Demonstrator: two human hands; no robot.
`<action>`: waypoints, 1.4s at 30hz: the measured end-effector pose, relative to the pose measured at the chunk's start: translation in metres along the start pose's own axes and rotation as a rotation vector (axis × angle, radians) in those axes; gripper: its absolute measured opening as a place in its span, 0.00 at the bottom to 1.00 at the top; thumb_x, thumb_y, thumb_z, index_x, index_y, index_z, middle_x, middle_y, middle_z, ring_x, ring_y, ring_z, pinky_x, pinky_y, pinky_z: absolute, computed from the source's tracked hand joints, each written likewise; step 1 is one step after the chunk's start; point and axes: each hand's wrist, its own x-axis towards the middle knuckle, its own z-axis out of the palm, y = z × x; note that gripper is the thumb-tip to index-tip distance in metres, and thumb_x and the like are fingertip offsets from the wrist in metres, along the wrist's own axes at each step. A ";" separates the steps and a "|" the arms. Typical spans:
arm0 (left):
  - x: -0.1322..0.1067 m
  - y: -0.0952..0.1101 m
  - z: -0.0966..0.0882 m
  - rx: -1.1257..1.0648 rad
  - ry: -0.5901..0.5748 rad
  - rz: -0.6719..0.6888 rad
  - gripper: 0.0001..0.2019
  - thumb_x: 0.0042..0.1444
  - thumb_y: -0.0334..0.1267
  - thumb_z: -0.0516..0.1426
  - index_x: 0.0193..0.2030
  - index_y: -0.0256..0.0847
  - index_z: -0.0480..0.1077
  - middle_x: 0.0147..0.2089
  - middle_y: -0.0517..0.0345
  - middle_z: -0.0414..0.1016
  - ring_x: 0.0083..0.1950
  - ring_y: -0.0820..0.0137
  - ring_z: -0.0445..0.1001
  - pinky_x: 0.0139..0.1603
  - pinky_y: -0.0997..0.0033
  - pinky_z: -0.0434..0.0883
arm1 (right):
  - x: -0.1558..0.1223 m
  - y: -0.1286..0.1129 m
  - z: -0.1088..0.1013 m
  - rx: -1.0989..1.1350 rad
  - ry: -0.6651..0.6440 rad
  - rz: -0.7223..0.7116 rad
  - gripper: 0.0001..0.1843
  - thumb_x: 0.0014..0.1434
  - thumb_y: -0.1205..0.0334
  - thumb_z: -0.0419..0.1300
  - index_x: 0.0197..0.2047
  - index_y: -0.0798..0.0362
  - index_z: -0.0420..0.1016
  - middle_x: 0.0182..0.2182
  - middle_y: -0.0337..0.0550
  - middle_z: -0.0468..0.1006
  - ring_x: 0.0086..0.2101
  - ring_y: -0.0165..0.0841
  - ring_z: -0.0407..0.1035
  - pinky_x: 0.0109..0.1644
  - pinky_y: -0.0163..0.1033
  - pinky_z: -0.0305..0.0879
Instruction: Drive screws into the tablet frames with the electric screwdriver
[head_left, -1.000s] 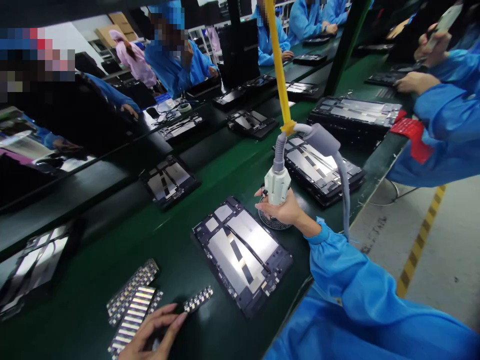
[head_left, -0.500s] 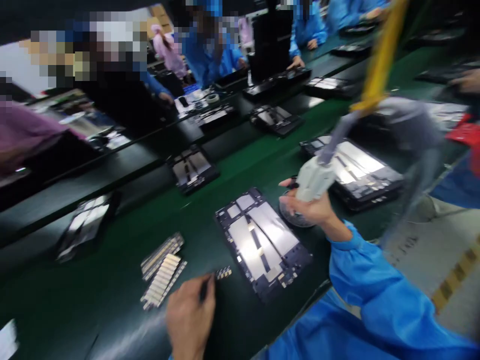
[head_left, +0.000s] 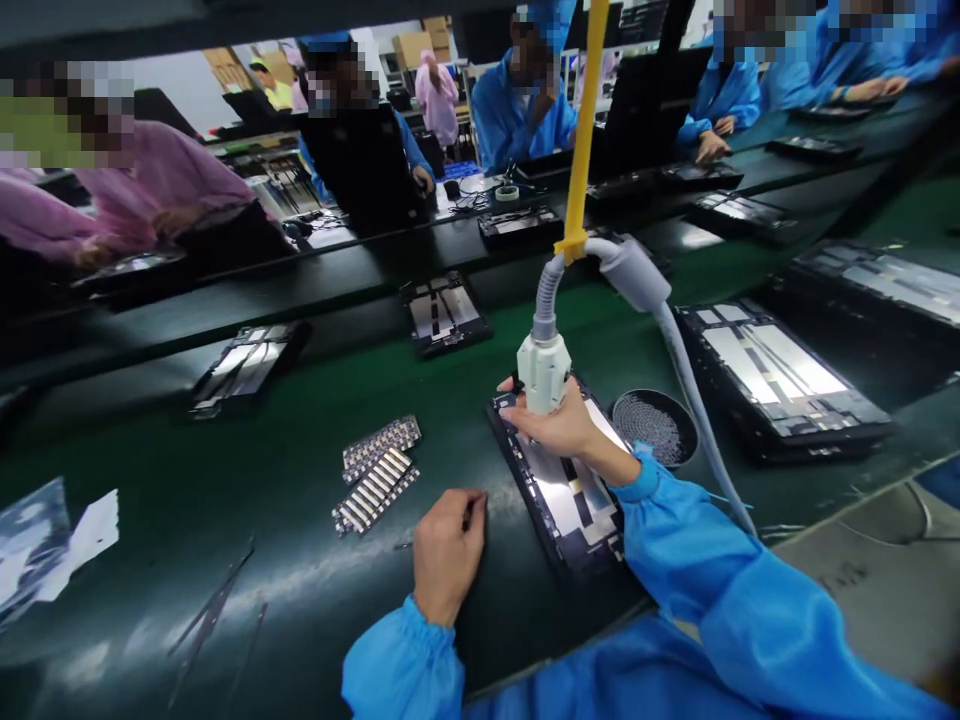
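Observation:
My right hand is wrapped round a white electric screwdriver that hangs from a yellow strap with a grey hose. Its tip is over the far left corner of an opened tablet back lying on the green belt. My left hand rests on the belt just left of the tablet, fingers curled in a pinch on a small dark piece that I cannot make out. Silver strips of small parts lie further left.
A round black dish of screws sits right of the tablet. More opened tablets lie along the belt. Tweezers and plastic bags lie at the left. Other workers in blue and pink coats sit across the line.
My right hand has carried the screwdriver from the screw dish to the tablet's far corner. My left hand left the part strips and came beside the tablet, now curled. The view turned left.

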 end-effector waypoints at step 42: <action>-0.037 0.079 0.041 -0.186 0.032 0.655 0.18 0.62 0.45 0.49 0.47 0.34 0.72 0.44 0.48 0.80 0.53 0.61 0.74 0.58 0.57 0.70 | 0.005 0.016 0.030 0.012 -0.037 -0.039 0.11 0.50 0.61 0.64 0.36 0.55 0.71 0.14 0.30 0.67 0.15 0.25 0.62 0.21 0.33 0.64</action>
